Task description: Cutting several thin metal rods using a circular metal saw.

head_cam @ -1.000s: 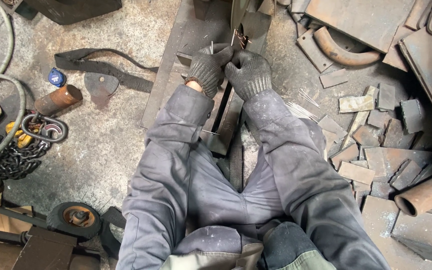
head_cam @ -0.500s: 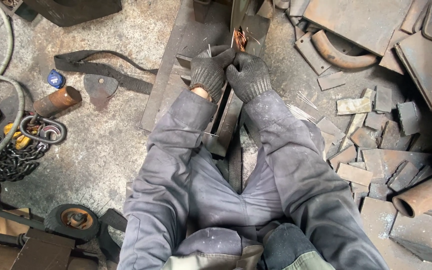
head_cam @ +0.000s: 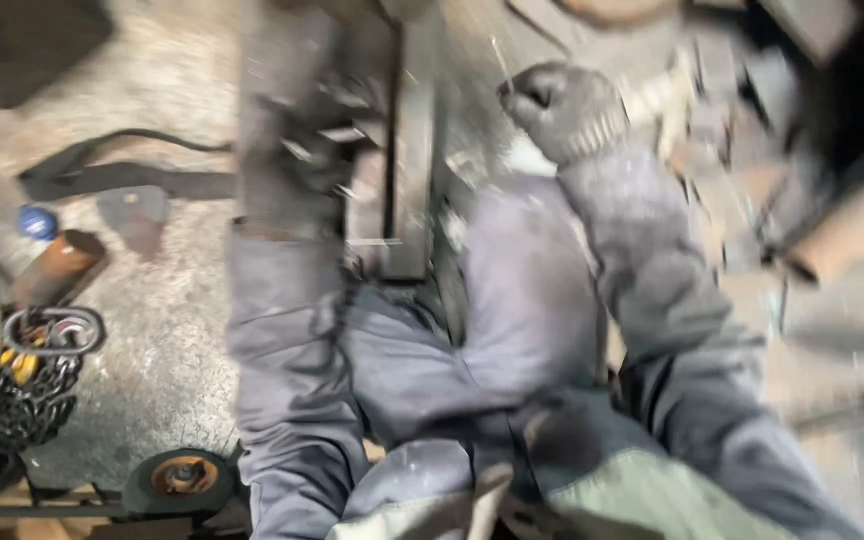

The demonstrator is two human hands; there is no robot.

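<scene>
Far left on the concrete floor [head_cam: 162, 340] lie a coil of dark chain [head_cam: 22, 410], a rusty pipe stub [head_cam: 62, 262] and a small blue cap [head_cam: 38, 222]; a rust-hubbed wheel [head_cam: 184, 478] sits lower down. None of these are in hand. My left hand [head_cam: 297, 165], gloved, is smeared by blur against the steel bar [head_cam: 407, 150], which runs lengthwise on the floor between my knees; I cannot tell whether its fingers are closed on it. The bar shows as dark, straight, square-edged stock with grey dusty faces. I judge it heavy, rigid and rough, with sharp corners; hold is best taken across its flat sides, near the close end. My right hand [head_cam: 562, 108], gloved, is curled into a fist just right of the bar, apparently clear of it; whether it grips anything thin I cannot tell.
</scene>
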